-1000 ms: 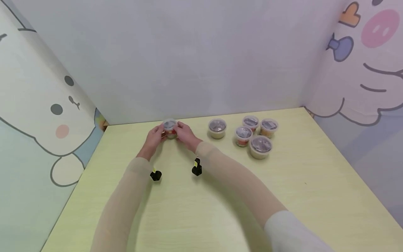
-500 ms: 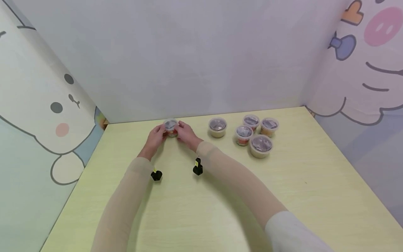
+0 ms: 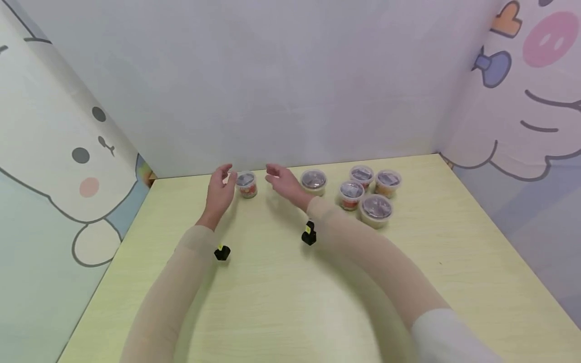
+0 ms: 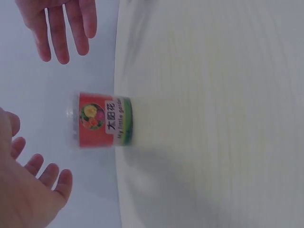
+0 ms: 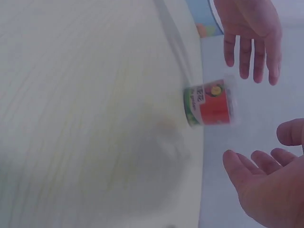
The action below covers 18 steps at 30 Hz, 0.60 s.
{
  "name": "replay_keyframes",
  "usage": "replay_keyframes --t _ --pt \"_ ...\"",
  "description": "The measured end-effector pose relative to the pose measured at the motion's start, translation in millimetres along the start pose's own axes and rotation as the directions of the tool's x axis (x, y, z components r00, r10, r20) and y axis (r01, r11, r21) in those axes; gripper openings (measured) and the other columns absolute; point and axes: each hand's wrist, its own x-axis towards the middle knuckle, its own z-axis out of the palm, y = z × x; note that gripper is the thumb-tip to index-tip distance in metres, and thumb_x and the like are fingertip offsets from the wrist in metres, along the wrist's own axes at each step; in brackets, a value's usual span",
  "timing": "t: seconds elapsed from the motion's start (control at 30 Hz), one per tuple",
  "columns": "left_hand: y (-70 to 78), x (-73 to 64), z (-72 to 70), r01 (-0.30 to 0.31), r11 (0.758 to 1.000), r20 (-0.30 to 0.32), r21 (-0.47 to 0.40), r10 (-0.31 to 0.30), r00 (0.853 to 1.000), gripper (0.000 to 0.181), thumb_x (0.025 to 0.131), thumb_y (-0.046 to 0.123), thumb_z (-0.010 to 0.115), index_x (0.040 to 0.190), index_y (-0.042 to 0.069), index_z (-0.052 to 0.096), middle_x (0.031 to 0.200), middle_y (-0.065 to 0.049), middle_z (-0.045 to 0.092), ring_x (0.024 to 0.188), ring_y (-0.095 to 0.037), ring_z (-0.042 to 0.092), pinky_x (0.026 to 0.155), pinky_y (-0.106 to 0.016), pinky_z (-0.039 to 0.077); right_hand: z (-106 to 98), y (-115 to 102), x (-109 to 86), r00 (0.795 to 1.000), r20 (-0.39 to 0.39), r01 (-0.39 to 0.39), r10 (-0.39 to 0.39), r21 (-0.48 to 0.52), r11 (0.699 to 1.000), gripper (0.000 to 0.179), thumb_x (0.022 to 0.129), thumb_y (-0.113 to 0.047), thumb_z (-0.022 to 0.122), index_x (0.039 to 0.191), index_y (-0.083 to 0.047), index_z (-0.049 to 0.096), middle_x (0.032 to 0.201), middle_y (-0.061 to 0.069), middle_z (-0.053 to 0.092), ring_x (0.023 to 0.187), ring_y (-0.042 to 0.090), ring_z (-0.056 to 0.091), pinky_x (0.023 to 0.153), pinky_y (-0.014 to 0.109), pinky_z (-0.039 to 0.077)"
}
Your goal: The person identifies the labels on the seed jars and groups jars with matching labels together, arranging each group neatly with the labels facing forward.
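Note:
A small lidded plastic tub (image 3: pixel 247 185) with a red, flower-printed label stands upright near the table's back edge. Its label (image 4: pixel 97 118) reads "My little garden" in the left wrist view. My left hand (image 3: pixel 220 191) is just left of the tub, fingers loosely spread and holding nothing. To the tub's right my right hand (image 3: pixel 286 182) hovers with relaxed fingers, a gap between it and the tub. Both wrist views show bare space between the tub (image 5: pixel 209 103) and each hand.
A wider lidded tub (image 3: pixel 313 180) stands behind and right of my right hand. Farther right is a group of several lidded tubs, among them a red-labelled tub (image 3: pixel 351 195) and a wide tub (image 3: pixel 375 210). A pale wall (image 3: pixel 290 91) rises behind the table (image 3: pixel 272 292).
Both hands have let go of the red-labelled tub, which stays in place. The right hand has moved off to the right; the left has opened and shifted slightly left.

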Motion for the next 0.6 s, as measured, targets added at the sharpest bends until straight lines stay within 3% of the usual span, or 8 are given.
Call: replay_keyframes --t 0.07,0.17,0.27,0.33,0.4,0.5,0.53,0.6 --pt "10.4 -0.2 5.9 -0.082 0.997 -0.025 0.013 0.083 0.996 0.046 0.108 0.032 0.051 0.145 0.006 0.048 0.149 -0.013 0.044 0.139 -0.030 0.040 0.112 -0.047 0.036 -16 -5 -5.0 0.997 -0.047 0.056 -0.058 -0.043 0.998 0.046 0.107 -0.014 0.052 0.152 -0.006 0.045 0.150 0.011 0.051 0.134 0.026 0.051 0.105 0.034 0.046" --pt "26.5 -3.2 19.5 -0.143 0.989 -0.005 -0.029 0.143 0.990 0.042 0.107 0.030 0.053 0.142 0.007 0.050 0.146 -0.012 0.045 0.131 -0.029 0.046 0.105 -0.048 0.043 -39 -9 -12.0 0.984 -0.134 0.109 -0.119 -0.077 0.991 0.043 0.106 -0.012 0.051 0.149 -0.007 0.049 0.149 0.007 0.053 0.134 0.020 0.050 0.109 0.034 0.042" --pt "39.5 -7.0 38.3 -0.157 0.985 0.057 -0.074 0.162 0.985 0.043 0.106 0.028 0.055 0.143 0.005 0.049 0.146 -0.013 0.045 0.128 -0.027 0.049 0.103 -0.046 0.046 -61 -8 -19.0 0.971 -0.204 0.100 -0.127 -0.141 0.985 0.043 0.106 -0.014 0.049 0.149 -0.011 0.050 0.151 0.001 0.050 0.091 0.013 0.062 0.102 0.034 0.045" --pt "45.0 -9.2 52.8 -0.151 0.983 0.115 -0.103 0.163 0.980 0.046 0.106 0.025 0.056 0.145 0.004 0.046 0.147 -0.014 0.045 0.130 -0.030 0.049 0.103 -0.045 0.046 -74 -6 -22.4 0.962 -0.244 0.072 -0.121 -0.198 0.977 0.046 0.105 -0.015 0.049 0.151 -0.013 0.048 0.154 0.000 0.047 0.064 0.012 0.050 0.098 0.036 0.045" --pt "48.1 -10.9 67.3 -0.132 0.985 0.172 -0.115 0.150 0.974 0.048 0.106 0.024 0.055 0.148 0.003 0.043 0.151 -0.014 0.044 0.137 -0.032 0.044 0.109 -0.043 0.041 -84 -3 -25.9 0.958 -0.270 0.034 -0.099 -0.235 0.972 0.051 0.103 -0.016 0.049 0.154 -0.013 0.043 0.158 0.002 0.042 0.055 0.018 0.036 0.098 0.038 0.044" --pt "50.8 -14.0 88.2 -0.062 0.990 0.262 -0.128 0.094 0.961 0.053 0.107 0.025 0.054 0.152 0.003 0.038 0.156 -0.015 0.038 0.141 -0.037 0.040 0.112 -0.044 0.040 -94 2 -29.2 0.958 -0.283 -0.028 -0.042 -0.239 0.971 0.058 0.103 -0.017 0.048 0.159 -0.011 0.033 0.163 0.005 0.032 0.092 0.021 0.058 0.113 0.038 0.034" --pt "51.1 -15.0 95.0 -0.036 0.992 0.284 -0.124 0.070 0.956 0.054 0.107 0.026 0.053 0.154 0.004 0.036 0.157 -0.016 0.037 0.142 -0.037 0.040 0.112 -0.044 0.039 -96 4 -30.6 0.960 -0.279 -0.049 -0.016 -0.226 0.973 0.059 0.103 -0.017 0.046 0.160 -0.011 0.030 0.165 0.006 0.029 0.113 0.024 0.056 0.117 0.039 0.030" --pt "51.5 -16.9 108.5 0.008 0.993 0.314 -0.115 0.029 0.949 0.056 0.108 0.028 0.051 0.156 0.005 0.033 0.159 -0.017 0.034 0.143 -0.037 0.039 0.113 -0.044 0.038 -98 8 -33.0 0.965 -0.261 -0.092 0.042 -0.181 0.979 0.060 0.104 -0.018 0.043 0.161 -0.011 0.025 0.167 0.006 0.023 0.145 0.024 0.033 0.122 0.040 0.020"
